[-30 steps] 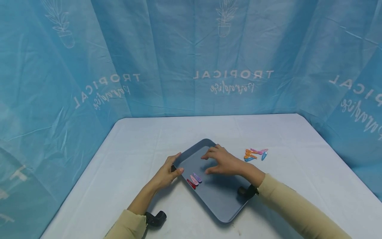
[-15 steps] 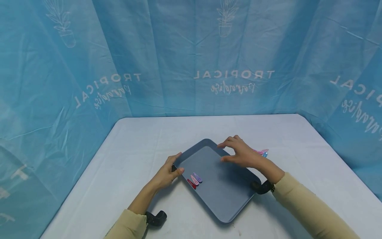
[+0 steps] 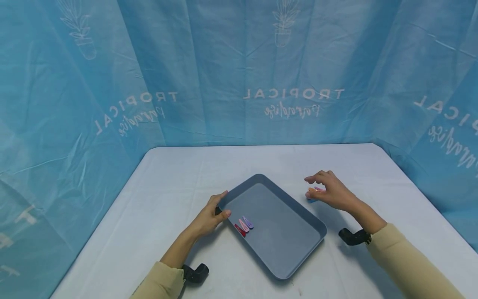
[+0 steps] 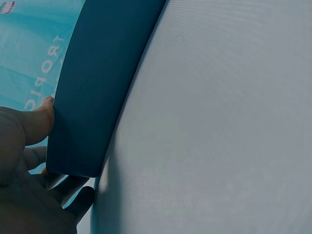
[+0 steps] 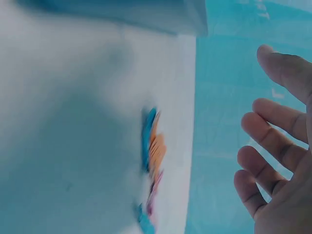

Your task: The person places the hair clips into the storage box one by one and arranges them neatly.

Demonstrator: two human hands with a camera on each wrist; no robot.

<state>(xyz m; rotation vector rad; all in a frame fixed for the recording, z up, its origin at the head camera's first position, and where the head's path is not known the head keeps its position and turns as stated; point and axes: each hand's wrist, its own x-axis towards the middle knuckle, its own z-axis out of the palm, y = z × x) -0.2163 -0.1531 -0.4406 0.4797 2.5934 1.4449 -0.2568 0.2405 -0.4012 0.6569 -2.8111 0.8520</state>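
Observation:
My left hand point(image 3: 206, 218) grips the left corner of a grey-blue rectangular tray point(image 3: 278, 232), thumb over the rim. The left wrist view shows the tray's outer wall point(image 4: 97, 92) between thumb and fingers. Inside the tray, by its left edge, lie a red hair clip point(image 3: 240, 230), a pink hair clip point(image 3: 244, 225) and a purple hair clip point(image 3: 248, 222) side by side. My right hand point(image 3: 333, 194), fingers parted and holding nothing, hovers above a small pile of hair clips point(image 5: 156, 151) right of the tray. Orange, blue and pink ones show there, partly hidden by the hand in the head view.
A white cloth covers the table point(image 3: 179, 174), with blue printed curtains point(image 3: 216, 74) behind and at the sides. Black wrist camera mounts point(image 3: 196, 274) sit on both wrists, the right one beyond the tray's right edge.
My right hand has moved right, from over the tray to above the hair clip pile, its fingers parted throughout. The left hand, the tray and the three clips in it have stayed put.

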